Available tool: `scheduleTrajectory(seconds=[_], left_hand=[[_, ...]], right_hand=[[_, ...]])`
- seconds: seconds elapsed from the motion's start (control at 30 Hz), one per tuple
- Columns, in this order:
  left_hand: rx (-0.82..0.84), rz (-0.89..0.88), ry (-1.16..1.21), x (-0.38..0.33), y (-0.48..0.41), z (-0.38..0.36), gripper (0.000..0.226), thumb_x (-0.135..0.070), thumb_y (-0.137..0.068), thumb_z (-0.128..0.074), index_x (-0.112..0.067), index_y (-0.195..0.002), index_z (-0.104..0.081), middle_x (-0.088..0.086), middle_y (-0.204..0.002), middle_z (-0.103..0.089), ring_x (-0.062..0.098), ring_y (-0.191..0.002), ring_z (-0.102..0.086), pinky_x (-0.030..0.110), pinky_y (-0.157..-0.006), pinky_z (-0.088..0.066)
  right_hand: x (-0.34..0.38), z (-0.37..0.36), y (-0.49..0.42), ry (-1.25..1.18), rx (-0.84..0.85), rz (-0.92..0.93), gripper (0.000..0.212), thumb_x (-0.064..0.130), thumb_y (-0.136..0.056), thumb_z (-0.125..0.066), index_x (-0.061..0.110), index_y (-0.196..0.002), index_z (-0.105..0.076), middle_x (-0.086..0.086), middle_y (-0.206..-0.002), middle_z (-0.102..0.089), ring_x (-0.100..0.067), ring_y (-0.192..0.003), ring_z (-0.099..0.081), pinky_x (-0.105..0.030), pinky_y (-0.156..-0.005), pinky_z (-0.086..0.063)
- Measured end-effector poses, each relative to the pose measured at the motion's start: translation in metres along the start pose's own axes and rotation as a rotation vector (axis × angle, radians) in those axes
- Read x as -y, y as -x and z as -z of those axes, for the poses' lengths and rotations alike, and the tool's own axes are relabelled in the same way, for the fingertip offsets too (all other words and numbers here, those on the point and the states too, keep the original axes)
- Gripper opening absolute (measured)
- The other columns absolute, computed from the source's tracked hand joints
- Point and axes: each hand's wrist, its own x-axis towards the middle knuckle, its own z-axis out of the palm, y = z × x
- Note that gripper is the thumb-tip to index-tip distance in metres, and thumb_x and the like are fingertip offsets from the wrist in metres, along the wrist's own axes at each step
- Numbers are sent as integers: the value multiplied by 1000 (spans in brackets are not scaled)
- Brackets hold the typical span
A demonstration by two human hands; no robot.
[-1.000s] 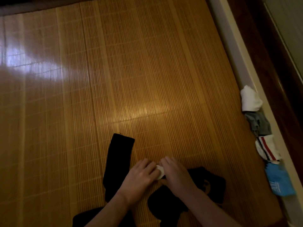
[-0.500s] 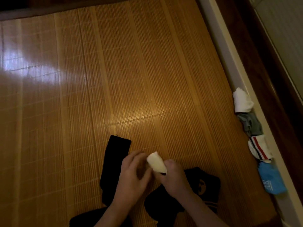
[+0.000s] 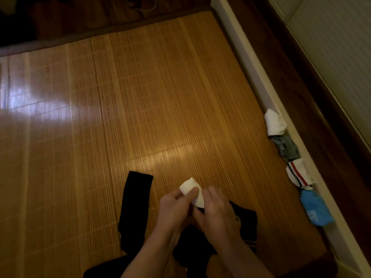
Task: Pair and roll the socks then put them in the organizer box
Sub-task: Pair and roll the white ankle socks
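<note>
Here, a white sock roll (image 3: 191, 192) is held over the bamboo mat (image 3: 140, 107), low in view. The left hand (image 3: 172, 209) pinches it, thumb on top; the right hand (image 3: 218, 213) curls round its other end. A long black sock (image 3: 136, 203) lies flat to the left, with a black sock heap (image 3: 247, 219) under the wrists. Along the mat's right edge sit a white roll (image 3: 274, 122), grey roll (image 3: 288, 147), striped roll (image 3: 299, 173) and blue roll (image 3: 315, 211).

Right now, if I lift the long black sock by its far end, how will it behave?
The long black sock lies flat and thin on the bamboo mat, so it will probably hang limp and feel light. The mat looks glossy, so a push would likely slide or bunch it, not roll it.
</note>
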Motion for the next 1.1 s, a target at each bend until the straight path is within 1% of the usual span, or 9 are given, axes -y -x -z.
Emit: scheduleTrajectory(seconds=[0.13, 0.2, 0.37, 0.43, 0.57, 0.73, 0.87, 1.0, 1.1], left_hand=[[122, 47, 27, 1, 4, -13, 53, -54, -88, -69, -9, -116, -74, 14, -104, -79, 27, -97, -77, 34, -75, -61], [253, 146, 94, 3, 6, -18, 66, -65, -91, -56, -10, -125, -71, 18, -120, -74, 34, -114, -70, 45, -96, -55], [447, 104, 7, 18, 14, -40, 58, -53, -93, -63, -8, -129, -69, 16, -127, -70, 30, -114, -67, 40, -95, -53], [494, 56, -60, 22, 16, -51, 54, -48, -95, -64, -8, -130, -69, 18, -133, -67, 32, -123, -64, 42, -100, -50], [693, 66, 37, 21, 24, -76, 66, -50, -84, -78, -6, -131, -68, 15, -125, -70, 24, -108, -70, 35, -93, -57], [764, 6, -163, 29, 32, -116, 67, -36, -81, -83, 2, -133, -62, 31, -134, -58, 37, -118, -59, 48, -108, -46], [782, 28, -152, 34, 31, -139, 90, -40, -76, -87, 12, -140, -50, 43, -146, -41, 44, -128, -47, 62, -121, -24], [762, -23, -307, 44, 24, -158, 73, -45, -80, -82, 4, -131, -63, 34, -135, -58, 41, -120, -60, 50, -103, -48], [718, -60, -337, 50, 16, -166, 62, -36, -80, -81, 5, -124, -67, 35, -125, -63, 39, -110, -65, 46, -93, -54]], right_hand=[[-10, 29, 4, -931, 262, -572, 28, 39, -87, -74, 11, -90, -74, -8, -86, -75, -21, -77, -71, -41, -70, -57], [-21, 42, 10, -1354, 374, -690, 33, 35, -86, -75, 6, -102, -76, -16, -100, -76, -25, -89, -72, -38, -77, -58], [-50, 71, 32, -1673, 420, -652, 46, 30, -87, -71, 0, -122, -68, -30, -124, -64, -30, -107, -65, -41, -93, -52], [-63, 81, 39, -1809, 429, -644, 44, 28, -86, -74, 2, -121, -69, -23, -110, -68, -24, -96, -67, -35, -82, -54], [-88, 98, 58, -2207, 389, -649, 52, 17, -70, -89, 2, -117, -71, -15, -99, -70, -23, -83, -70, -33, -68, -57], [-111, 111, 77, -2328, 231, -638, 64, 14, -64, -93, 1, -121, -66, -16, -99, -70, -24, -81, -70, -33, -66, -58], [-126, 116, 87, -2343, 135, -624, 67, 15, -61, -94, 3, -122, -69, -17, -107, -70, -25, -90, -72, -33, -71, -59], [-139, 121, 94, -2129, 112, -607, 31, 24, -79, -77, 13, -108, -79, -9, -107, -70, -16, -94, -67, -28, -78, -52], [-153, 127, 100, -2011, 115, -622, 35, 29, -83, -72, 10, -112, -77, -14, -112, -65, -18, -99, -61, -32, -84, -46]])
